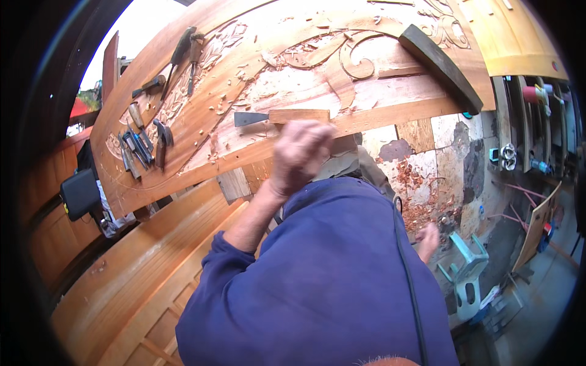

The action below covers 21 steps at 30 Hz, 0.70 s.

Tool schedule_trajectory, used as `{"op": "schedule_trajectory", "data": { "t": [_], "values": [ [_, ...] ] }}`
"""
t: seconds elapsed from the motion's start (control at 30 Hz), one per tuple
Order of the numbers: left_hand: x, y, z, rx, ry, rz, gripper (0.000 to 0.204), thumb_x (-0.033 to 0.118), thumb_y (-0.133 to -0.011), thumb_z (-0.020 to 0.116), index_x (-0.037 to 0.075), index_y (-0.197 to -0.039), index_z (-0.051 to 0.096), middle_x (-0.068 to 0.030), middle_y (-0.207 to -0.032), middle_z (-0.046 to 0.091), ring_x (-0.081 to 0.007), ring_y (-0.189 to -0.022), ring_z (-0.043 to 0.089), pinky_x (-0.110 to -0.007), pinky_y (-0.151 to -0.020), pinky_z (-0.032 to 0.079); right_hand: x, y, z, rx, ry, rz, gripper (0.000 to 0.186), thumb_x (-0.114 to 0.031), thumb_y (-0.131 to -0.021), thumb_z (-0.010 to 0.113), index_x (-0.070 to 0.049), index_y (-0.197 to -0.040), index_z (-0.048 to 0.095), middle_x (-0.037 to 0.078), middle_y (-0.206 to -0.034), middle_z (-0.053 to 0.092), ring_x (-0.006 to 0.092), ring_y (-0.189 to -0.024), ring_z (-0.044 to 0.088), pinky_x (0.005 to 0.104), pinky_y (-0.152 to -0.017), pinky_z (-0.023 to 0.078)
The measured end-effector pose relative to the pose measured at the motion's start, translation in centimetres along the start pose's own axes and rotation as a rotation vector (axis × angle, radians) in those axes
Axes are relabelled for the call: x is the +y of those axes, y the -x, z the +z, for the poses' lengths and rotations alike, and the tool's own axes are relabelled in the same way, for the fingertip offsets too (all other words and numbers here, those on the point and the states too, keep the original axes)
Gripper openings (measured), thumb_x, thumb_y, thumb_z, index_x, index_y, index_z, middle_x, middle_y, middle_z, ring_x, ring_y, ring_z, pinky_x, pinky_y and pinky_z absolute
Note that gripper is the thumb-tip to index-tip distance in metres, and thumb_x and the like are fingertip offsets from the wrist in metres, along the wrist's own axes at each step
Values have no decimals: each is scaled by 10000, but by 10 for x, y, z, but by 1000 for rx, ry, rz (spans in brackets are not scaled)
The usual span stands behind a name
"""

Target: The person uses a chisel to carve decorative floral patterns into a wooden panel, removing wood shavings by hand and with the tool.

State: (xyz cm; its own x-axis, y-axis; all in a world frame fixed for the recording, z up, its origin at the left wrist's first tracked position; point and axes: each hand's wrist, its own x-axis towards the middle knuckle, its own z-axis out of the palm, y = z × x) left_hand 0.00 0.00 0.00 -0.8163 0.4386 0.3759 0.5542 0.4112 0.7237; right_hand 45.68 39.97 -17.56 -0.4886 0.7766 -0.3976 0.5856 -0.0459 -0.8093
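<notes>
My left hand [300,154] is over the near edge of a carved wooden panel [366,116], its fingers curled and somewhat blurred. What is inside them, if anything, is hidden. Just beyond the knuckles lies a wide flat chisel [299,114] with a wooden handle, its grey blade pointing left; I cannot tell whether the hand touches it. Down at my right side, away from the panel, is my right hand [428,241], partly covered by my body, with its fingers unclear. Scrolling leaf carvings [357,64] and pale shavings cover much of the panel.
Several carving tools [139,146] lie at the panel's left end, with more handled tools [193,58] farther up. A long dark wooden block [441,68] rests at the right. Shavings [421,195] litter the tiled floor near a pale green plastic stool [467,274]. A panelled door [140,274] stands left.
</notes>
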Motion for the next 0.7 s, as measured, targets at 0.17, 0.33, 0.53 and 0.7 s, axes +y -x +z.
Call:
{"op": "schedule_trajectory", "data": {
  "t": [0.17,0.33,0.53,0.7],
  "values": [
    [-36,22,-45,-93,-528,-170,522,81,-867,809,101,-1362,645,-111,-1443,629,-352,-1369,568,-487,-1195,423,-285,-94,115,-221,249,-622,235,-136,-1089,629,3,-1270,686,66,-1002,695,114,-881,638,277,-800,525],
    [-46,13,-29,-134,-523,-18,449,144,-841,789,124,-1270,660,-101,-1336,682,-316,-1257,656,-486,-1131,500,-397,-95,235,-751,192,-1044,351,-152,-954,806,-24,-1270,721,116,-1057,747,216,-935,707,349,-842,578],
    [13,-4,17,-251,-349,156,332,205,-914,685,126,-1236,682,-75,-1218,701,-246,-1106,693,-400,-981,558,-435,-45,293,-1341,444,-510,442,-255,-947,839,-28,-1284,663,155,-1170,737,230,-1055,720,353,-910,579],
    [5,-15,25,-298,-198,226,379,216,-925,663,100,-1286,688,-84,-1212,698,-227,-1069,691,-383,-949,564,-422,-40,274,-1422,384,-128,480,-207,-1033,742,-21,-1414,517,140,-1226,699,172,-1124,684,336,-948,561]
  ]
}}
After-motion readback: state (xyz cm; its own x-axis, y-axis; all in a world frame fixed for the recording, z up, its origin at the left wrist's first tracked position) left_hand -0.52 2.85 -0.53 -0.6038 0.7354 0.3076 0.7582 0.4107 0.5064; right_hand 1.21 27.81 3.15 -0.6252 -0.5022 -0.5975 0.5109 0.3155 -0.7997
